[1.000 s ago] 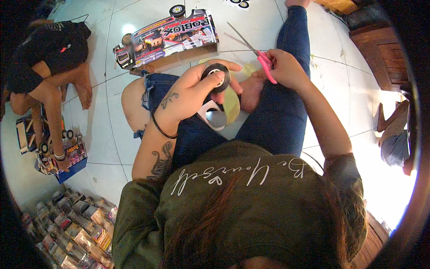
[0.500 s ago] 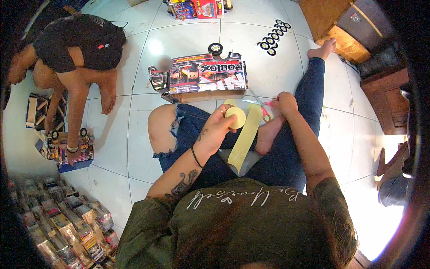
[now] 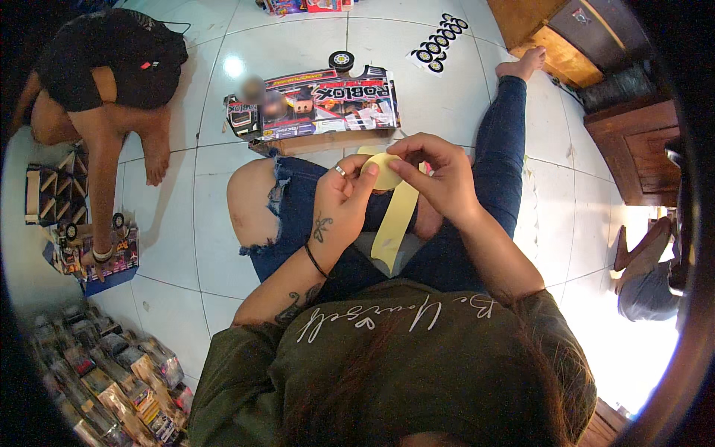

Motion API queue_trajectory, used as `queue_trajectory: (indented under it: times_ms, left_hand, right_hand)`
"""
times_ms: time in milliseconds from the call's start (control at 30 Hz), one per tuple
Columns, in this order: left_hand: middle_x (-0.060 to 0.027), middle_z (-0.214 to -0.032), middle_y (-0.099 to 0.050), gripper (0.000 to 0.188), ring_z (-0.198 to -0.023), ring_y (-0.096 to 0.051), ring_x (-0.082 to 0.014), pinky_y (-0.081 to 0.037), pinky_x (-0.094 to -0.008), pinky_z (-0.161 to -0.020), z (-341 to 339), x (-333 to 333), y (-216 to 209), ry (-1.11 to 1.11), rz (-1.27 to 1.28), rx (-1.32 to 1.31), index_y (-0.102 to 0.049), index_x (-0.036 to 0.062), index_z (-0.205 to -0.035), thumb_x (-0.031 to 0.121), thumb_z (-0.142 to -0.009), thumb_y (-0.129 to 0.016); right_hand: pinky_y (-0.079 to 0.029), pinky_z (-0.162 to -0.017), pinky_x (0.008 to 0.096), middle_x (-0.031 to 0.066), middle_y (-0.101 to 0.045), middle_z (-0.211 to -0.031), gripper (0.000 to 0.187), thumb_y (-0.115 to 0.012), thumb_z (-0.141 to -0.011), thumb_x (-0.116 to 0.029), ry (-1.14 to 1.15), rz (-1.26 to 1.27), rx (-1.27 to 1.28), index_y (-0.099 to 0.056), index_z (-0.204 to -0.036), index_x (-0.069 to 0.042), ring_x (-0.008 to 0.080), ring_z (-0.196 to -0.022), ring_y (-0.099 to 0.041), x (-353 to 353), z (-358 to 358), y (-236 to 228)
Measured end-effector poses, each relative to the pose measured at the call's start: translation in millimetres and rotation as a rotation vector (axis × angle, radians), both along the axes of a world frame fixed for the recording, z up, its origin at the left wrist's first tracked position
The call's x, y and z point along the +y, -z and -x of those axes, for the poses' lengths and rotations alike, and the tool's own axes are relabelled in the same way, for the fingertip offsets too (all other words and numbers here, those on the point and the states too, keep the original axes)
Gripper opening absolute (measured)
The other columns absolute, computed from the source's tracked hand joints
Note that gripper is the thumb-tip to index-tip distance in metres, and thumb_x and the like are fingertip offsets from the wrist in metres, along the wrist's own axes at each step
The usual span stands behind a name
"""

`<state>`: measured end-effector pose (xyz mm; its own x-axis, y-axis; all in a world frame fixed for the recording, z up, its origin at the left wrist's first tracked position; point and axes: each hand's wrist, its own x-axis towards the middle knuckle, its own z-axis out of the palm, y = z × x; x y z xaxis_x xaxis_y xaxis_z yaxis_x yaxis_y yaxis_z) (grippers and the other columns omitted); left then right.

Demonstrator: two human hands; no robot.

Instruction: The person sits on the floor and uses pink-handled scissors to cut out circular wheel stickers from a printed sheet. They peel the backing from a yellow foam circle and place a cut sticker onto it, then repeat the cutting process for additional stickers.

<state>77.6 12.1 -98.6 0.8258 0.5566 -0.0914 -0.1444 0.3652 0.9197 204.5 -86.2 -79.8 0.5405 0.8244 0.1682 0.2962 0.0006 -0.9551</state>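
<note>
Between my fingers is a round pale yellow piece of paper [image 3: 385, 173], which both hands pinch over my lap. My left hand [image 3: 342, 195] grips its left side with the thumb on top. At its upper right edge, the thumb and fingertips of my right hand [image 3: 443, 177] press together. A long pale yellow strip [image 3: 398, 227] hangs just below, lying across my legs. Beyond my hands a printed cardboard toy truck [image 3: 320, 110] lies on its side, one black wheel [image 3: 341, 61] pointing up. The pink-handled scissors are almost wholly hidden behind my right hand.
At the left another person's hand [image 3: 98, 262] touches a second toy truck [image 3: 123, 257]. Rows of toy trucks [image 3: 123, 380] stand at the lower left. Paper wheel cutouts [image 3: 439, 45] lie on the far tiles. Wooden furniture [image 3: 633, 156] lines the right side, near another person's legs [image 3: 646, 261].
My right hand has left the scissors and come over to the round yellow paper, taking hold of its edge. My left hand keeps its hold. The view has shifted slightly.
</note>
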Motion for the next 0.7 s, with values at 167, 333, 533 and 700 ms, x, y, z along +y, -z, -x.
queue_trajectory:
  times_ms: [167, 333, 533, 700]
  left_hand:
    - [-0.0082, -0.088, -0.063, 0.021, -0.077, -0.059, -0.0112, -0.046, -0.0223, -0.069, 13, 2, -5, -0.002, -0.294, 0.126, -0.058, -0.0042, -0.100, 0.013, -0.091, -0.052]
    - [-0.0116, -0.085, -0.063, 0.014, -0.075, -0.061, -0.0206, -0.046, -0.0276, -0.068, 11, 5, -3, -0.109, -0.629, 0.028, -0.061, -0.0003, -0.094, 0.008, -0.084, -0.058]
    - [-0.0110, -0.084, -0.063, 0.013, -0.079, -0.060, -0.0276, -0.047, -0.0350, -0.074, 13, 15, -9, -0.189, -1.108, 0.021, -0.061, 0.0032, -0.088, 0.005, -0.076, -0.064]
    - [-0.0059, -0.083, -0.063, 0.015, -0.079, -0.059, -0.0243, -0.043, -0.0403, -0.083, 12, 22, -17, -0.156, -1.331, -0.041, -0.061, 0.0065, -0.086, 0.006, -0.072, -0.065]
  right_hand:
    - [-0.044, -0.071, 0.0268, 0.0068, -0.063, -0.081, 0.015, -0.072, -0.068, -0.004, 0.015, -0.031, -0.356, -0.064, -0.081, -0.002, 0.0159, -0.077, -0.058, 0, 4, -13]
    - [-0.044, -0.072, 0.0310, 0.0067, -0.063, -0.081, 0.017, -0.073, -0.064, -0.002, -0.012, -0.065, -0.431, -0.064, -0.079, -0.003, 0.0201, -0.078, -0.057, -1, 3, -15]
    - [-0.043, -0.071, 0.0330, 0.0058, -0.061, -0.078, 0.015, -0.072, -0.065, -0.004, -0.015, -0.077, -0.493, -0.061, -0.076, -0.004, 0.0232, -0.078, -0.056, -4, 3, -23]
    - [-0.043, -0.071, 0.0324, 0.0057, -0.061, -0.078, 0.018, -0.072, -0.062, -0.002, -0.034, -0.057, -0.518, -0.060, -0.075, -0.004, 0.0226, -0.079, -0.055, -7, 2, -31]
